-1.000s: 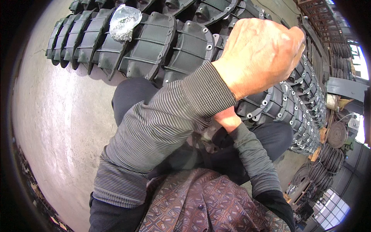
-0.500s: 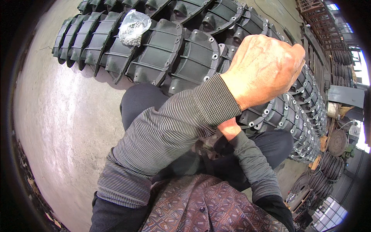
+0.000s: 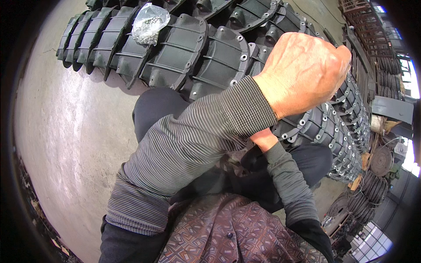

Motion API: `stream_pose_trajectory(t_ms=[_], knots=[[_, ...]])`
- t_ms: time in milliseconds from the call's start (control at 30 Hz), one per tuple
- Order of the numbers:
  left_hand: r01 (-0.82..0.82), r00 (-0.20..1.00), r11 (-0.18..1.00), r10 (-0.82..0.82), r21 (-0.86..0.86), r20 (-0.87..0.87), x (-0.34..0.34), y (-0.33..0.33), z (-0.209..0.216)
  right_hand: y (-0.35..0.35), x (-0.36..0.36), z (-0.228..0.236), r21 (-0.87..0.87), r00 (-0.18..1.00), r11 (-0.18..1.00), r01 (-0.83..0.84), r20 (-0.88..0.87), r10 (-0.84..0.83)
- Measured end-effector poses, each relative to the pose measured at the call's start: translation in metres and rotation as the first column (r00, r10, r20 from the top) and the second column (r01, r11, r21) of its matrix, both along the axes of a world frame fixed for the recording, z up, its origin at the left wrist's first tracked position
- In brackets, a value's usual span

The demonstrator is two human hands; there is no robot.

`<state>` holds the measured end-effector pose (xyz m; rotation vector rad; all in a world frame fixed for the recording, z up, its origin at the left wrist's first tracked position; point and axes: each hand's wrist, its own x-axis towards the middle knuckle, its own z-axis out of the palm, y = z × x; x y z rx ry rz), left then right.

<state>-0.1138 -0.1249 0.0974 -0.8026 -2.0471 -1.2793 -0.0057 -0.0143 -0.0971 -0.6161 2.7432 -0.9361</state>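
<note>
My left hand [image 3: 307, 72] is raised high over the dark castings, closed in a fist with its back toward me. Whatever its curled fingers hold, if anything, is out of sight. My left forearm in a striped sleeve crosses my body. Below the left wrist shows only a strip of my right hand [image 3: 264, 139]; its fingers are hidden behind the left arm. Around both hands lie rows of black ribbed castings [image 3: 221, 57] with bolt holes along their flanges. A clear plastic bag [image 3: 150, 24] of small shiny metal pieces rests on one row, at the upper left.
More castings [image 3: 333, 136] curve off to the right beside my bent knee [image 3: 309, 164]. Grey concrete floor [image 3: 79, 131] stretches to the left. At the far right stand coiled dark cables [image 3: 370, 193], a cable reel [image 3: 380, 160] and a rusty rack [image 3: 366, 26].
My left fist has shifted slightly up and to the right. The castings and the bag sit a little higher in the picture.
</note>
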Motion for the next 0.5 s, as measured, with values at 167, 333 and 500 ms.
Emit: stream_pose_trajectory(t_ms=[167, 333, 500], knots=[[0.002, 1.0, 1.0, -0.002, 0.018, -0.005, 0.0, -0.001, 0.0, 0.005, 0.001, 0.0, 0.033, 0.999, 0.999, -0.038, -0.034, 0.039], [0.003, 1.0, 1.0, -0.003, 0.025, -0.013, 0.001, -0.001, 0.001, 0.001, 0.004, -0.001, 0.07, 0.997, 0.997, 0.022, -0.071, -0.017], [-0.002, 1.0, 1.0, 0.002, -0.004, 0.013, 0.002, -0.001, 0.001, -0.007, 0.003, 0.001, 0.016, 0.993, 0.995, 0.096, -0.077, -0.095]])
